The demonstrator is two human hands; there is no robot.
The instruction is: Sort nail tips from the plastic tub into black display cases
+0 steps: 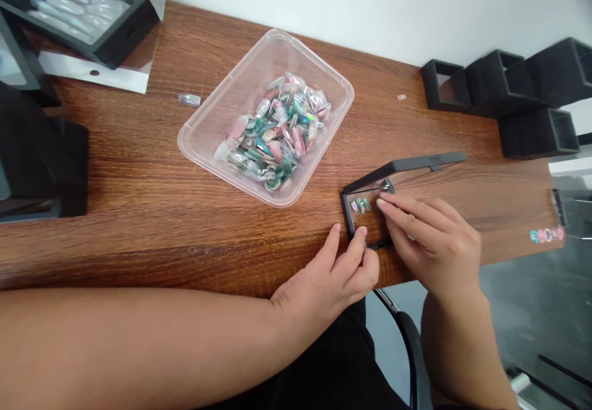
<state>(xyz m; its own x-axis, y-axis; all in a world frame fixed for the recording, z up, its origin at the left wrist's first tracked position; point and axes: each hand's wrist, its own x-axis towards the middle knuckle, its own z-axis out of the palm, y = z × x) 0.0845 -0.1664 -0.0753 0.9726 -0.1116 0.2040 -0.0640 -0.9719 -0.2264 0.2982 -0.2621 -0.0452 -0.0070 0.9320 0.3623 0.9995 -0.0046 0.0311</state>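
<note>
On the desk (139, 225), a black display box (132, 37) lies far left, then a clear tub (250, 68) of nail tips (277, 132). The left hand (326, 277), fingers loosely parted, rests at the near edge of an open black case (346, 213) holding small decorated nails (361, 205); the right hand (437, 246) reaches in, fingers narrowed, their grip unclear. Black boxes (483, 92) stand farther right.
</note>
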